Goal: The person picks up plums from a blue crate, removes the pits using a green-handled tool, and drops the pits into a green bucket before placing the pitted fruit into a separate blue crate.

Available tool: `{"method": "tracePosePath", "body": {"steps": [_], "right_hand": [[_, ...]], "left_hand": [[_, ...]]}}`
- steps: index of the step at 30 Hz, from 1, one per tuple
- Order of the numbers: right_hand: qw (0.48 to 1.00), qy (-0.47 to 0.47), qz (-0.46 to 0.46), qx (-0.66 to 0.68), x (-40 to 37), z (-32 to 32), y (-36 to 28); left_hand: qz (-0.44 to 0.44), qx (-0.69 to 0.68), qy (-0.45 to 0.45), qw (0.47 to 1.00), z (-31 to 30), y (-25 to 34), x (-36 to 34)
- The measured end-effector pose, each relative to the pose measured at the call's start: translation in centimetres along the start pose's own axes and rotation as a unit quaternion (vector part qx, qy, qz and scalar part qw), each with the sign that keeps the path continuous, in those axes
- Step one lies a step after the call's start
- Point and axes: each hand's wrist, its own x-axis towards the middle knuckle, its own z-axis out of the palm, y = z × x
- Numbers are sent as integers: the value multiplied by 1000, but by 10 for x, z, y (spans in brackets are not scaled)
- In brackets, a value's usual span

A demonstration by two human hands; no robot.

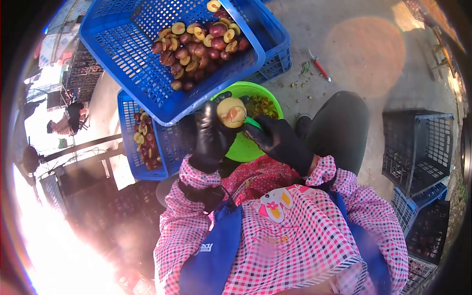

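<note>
Plainly, left hand (210,130) clamped round a halved fruit (231,113), cut face up; right hand (279,140) closed on a green-handled tool (252,122) at its edge (tip hard to make out). Probably best: steady fruit, left hand clear of the tool's path, both over the green basin (242,150) just below. Blue crate (132,81), beyond left hand, likely limits reach

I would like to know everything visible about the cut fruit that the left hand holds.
The cut fruit looks round, its pale yellow cut face turned toward the camera. The middle is pinkish-brown; whether stone or hollow, I cannot tell. The black-gloved left hand holds it above the bright green tub, its back out of sight. A green tool in the right hand reaches its lower right edge; exact contact is unclear.
</note>
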Motion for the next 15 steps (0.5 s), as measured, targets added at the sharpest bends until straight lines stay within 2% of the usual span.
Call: {"method": "tracePosePath", "body": {"steps": [1,2,3,7,9,13,14,15], "right_hand": [[1000,-2,-1,1,0,4,7],[989,20,-122,-79,0,8,13],[957,42,-240,-159,0,9,14],[979,59,-185,-66,-3,14,15],[947,60,-274,-158,0,12,15],[955,25,-236,-176,2,9,11],[990,-23,-125,-65,1,7,7],[996,-69,-10,49,2,5,1]], "left_hand": [[53,69,14,996,-7,-7,5],[106,138,28,984,-13,-12,8],[113,191,5,975,-12,-14,6],[110,129,46,984,2,-22,10],[126,147,45,980,13,-21,9],[126,178,32,975,5,-21,14],[142,216,36,965,5,-22,14],[157,255,39,953,5,-23,14]]}}
